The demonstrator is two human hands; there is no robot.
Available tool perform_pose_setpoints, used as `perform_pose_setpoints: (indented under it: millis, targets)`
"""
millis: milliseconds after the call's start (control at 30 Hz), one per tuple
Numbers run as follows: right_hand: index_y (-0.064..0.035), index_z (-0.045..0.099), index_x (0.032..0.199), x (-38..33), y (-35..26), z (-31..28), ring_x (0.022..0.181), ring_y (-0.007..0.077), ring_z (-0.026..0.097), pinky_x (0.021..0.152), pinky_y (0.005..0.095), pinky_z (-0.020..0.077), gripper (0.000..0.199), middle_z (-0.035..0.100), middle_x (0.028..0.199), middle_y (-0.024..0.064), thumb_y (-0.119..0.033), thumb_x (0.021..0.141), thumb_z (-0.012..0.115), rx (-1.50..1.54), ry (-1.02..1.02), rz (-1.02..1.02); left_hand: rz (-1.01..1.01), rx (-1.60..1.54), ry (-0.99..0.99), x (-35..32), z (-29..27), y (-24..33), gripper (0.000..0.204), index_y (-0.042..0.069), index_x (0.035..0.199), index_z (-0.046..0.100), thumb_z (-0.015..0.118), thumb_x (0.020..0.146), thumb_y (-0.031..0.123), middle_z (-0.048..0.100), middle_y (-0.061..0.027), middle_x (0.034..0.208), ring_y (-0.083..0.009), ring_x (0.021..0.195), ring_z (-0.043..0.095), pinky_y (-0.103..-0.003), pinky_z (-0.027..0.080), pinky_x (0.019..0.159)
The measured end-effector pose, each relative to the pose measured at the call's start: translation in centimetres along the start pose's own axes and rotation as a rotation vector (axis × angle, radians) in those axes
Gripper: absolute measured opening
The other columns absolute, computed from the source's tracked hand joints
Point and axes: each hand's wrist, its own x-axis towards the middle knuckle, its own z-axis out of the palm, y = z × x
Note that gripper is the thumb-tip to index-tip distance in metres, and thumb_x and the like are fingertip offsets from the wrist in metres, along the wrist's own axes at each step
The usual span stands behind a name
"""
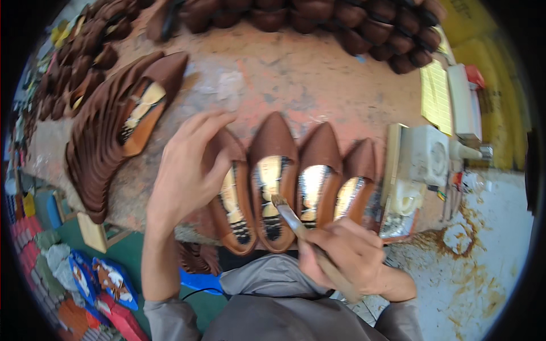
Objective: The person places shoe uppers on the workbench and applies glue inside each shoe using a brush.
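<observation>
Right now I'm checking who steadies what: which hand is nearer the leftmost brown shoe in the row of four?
Left. The left hand rests on the leftmost brown shoe, fingers spread over its toe. The right hand holds a brush lower right, near the second shoe.

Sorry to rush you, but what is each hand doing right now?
Left hand: open, fingers spread, resting on the leftmost brown shoe of the row.
Right hand: closed around a brush.

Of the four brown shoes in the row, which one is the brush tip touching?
The second shoe from the left: the brush in the right hand meets its insole; the left hand covers the leftmost one.
</observation>
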Motion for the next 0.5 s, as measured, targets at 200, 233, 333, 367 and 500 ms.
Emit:
perform_pose_setpoints:
  millis: [200, 233, 333, 367, 500]
  targets:
    - [0.0021, 0.073, 0.087, -5.9, 1.7, -11.4, 0.064, 0.0139, 0.063, 0.062, 0.0288, 0.0496, 0.018, 0.071, 0.074, 0.008, -0.015, 0.093, 0.075, -0.314, 0.401, 0.654, -0.076, 0.475, -0.056, -4.3, 4.6, -0.2, 0.052, 0.012, 0.134, 0.075, 0.066, 0.086, -0.004, 0.059, -0.0209, 0.156, -0.0404, 0.139, 0.061, -0.048, 0.063, 0.1]
    - [0.003, 0.076, 0.09, -7.3, 2.6, -12.8, 0.065, 0.0123, 0.064, 0.062, 0.0278, 0.0501, 0.016, 0.072, 0.075, 0.0078, -0.013, 0.093, 0.076, -0.335, 0.367, 0.81, -0.096, 0.461, -0.01, -4.2, 5.2, -0.7, 0.045, 0.011, 0.128, 0.079, 0.067, 0.087, -0.003, 0.062, -0.0211, 0.154, -0.0395, 0.134, 0.065, -0.047, 0.063, 0.098]
    - [0.0039, 0.081, 0.096, -10.7, 6.0, -13.1, 0.067, 0.0102, 0.066, 0.063, 0.027, 0.0515, 0.013, 0.076, 0.077, 0.0078, -0.009, 0.093, 0.079, -0.36, 0.306, 0.937, -0.169, 0.399, 0.077, -3.3, 6.9, -0.2, 0.029, 0.008, 0.114, 0.085, 0.071, 0.089, 0.001, 0.069, -0.0217, 0.146, -0.038, 0.119, 0.074, -0.045, 0.063, 0.097]
    - [0.0039, 0.083, 0.1, -11.3, 6.8, -12.9, 0.068, 0.0097, 0.068, 0.063, 0.0272, 0.0524, 0.012, 0.077, 0.078, 0.0081, -0.006, 0.093, 0.079, -0.347, 0.269, 0.904, -0.164, 0.401, 0.087, -3.3, 7.3, -0.2, 0.029, 0.007, 0.114, 0.085, 0.071, 0.09, 0.001, 0.069, -0.0213, 0.146, -0.0378, 0.12, 0.074, -0.045, 0.063, 0.098]
    - [0.0029, 0.083, 0.099, -13.4, 6.2, -12.5, 0.065, 0.0128, 0.07, 0.062, 0.0291, 0.0538, 0.011, 0.077, 0.077, 0.0104, -0.004, 0.09, 0.082, -0.286, 0.353, 0.814, -0.196, 0.373, 0.102, -3.4, 7.7, 0.0, 0.037, 0.004, 0.118, 0.084, 0.067, 0.087, -0.008, 0.067, -0.0183, 0.152, -0.0389, 0.123, 0.074, -0.044, 0.061, 0.104]
